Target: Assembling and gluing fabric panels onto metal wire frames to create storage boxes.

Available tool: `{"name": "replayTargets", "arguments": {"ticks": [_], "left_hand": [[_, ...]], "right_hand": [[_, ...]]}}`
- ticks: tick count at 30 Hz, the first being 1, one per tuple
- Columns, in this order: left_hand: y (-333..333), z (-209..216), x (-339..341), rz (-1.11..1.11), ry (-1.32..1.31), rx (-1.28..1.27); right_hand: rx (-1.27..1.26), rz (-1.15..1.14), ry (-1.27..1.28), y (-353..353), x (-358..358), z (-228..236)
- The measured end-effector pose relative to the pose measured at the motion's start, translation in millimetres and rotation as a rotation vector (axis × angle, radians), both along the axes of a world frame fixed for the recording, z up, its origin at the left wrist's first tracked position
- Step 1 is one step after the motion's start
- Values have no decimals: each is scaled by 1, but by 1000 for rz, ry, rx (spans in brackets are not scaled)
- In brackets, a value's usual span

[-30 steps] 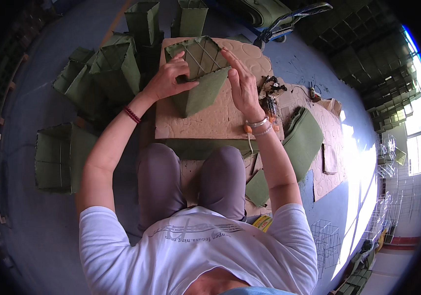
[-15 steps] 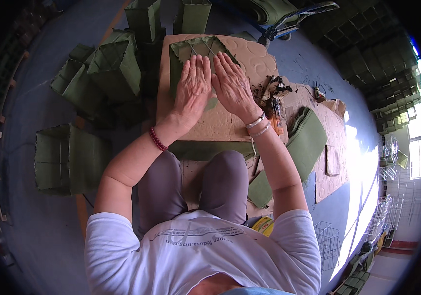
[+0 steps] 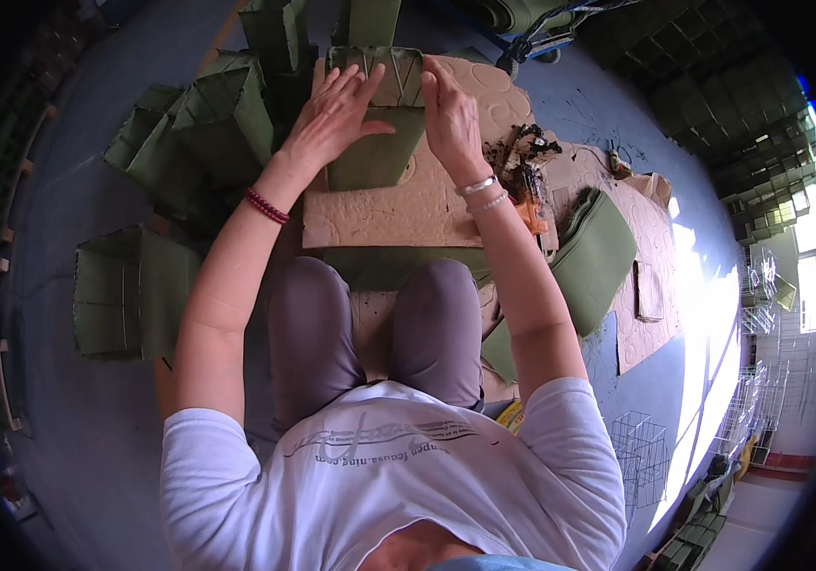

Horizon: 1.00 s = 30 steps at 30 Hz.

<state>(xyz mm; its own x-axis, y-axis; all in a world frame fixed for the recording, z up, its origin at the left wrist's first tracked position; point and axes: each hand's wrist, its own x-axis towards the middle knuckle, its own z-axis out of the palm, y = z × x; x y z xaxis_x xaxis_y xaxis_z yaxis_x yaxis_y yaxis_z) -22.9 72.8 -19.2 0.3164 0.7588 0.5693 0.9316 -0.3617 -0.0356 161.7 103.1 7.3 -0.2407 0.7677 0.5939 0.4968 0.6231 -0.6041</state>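
A green box-shaped fabric bin (image 3: 375, 164) with wires across its opening lies at the far part of a brown board (image 3: 384, 221). My left hand (image 3: 334, 116) is at the bin's left side, its fingers stretched and the thumb spread out over the green face. Along the right side stands my right hand (image 3: 454, 116), fingers straight and nearly upright beside the bin's edge. Neither hand wraps round anything. How firmly the palms press on the bin is hidden.
Several green open bins (image 3: 222, 114) stand at the left, with another bin (image 3: 127, 295) nearer me. Right of the board lie a black-smeared clump (image 3: 532, 157) and a stack of green sheets (image 3: 594, 247). A wire frame (image 3: 638, 457) stands on the floor at the lower right.
My hands were side by side, flat over the bin; they have moved apart to its two sides. The bin's front face now shows between them, and the bin appears farther from me.
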Motion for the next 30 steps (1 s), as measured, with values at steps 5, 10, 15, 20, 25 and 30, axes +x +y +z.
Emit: {"name": "replayTargets", "arguments": {"ticks": [5, 10, 15, 20, 25, 30], "left_hand": [[-12, -4, -24, -141, 37, 151], [-13, -17, 11, -171, -40, 120], [6, -17, 21, -257, -153, 28], [15, -7, 19, -192, -269, 46], [24, -9, 22, -105, -201, 34], [27, -15, 10, -170, -279, 27]], "right_hand": [[377, 159, -400, -21, 36, -31], [443, 43, -455, -19, 15, -40], [469, -18, -458, 2, 10, -48], [347, 171, -490, 30, 7, -22], [475, 186, -476, 53, 0, -31], [517, 141, -571, 64, -1, -38]]}}
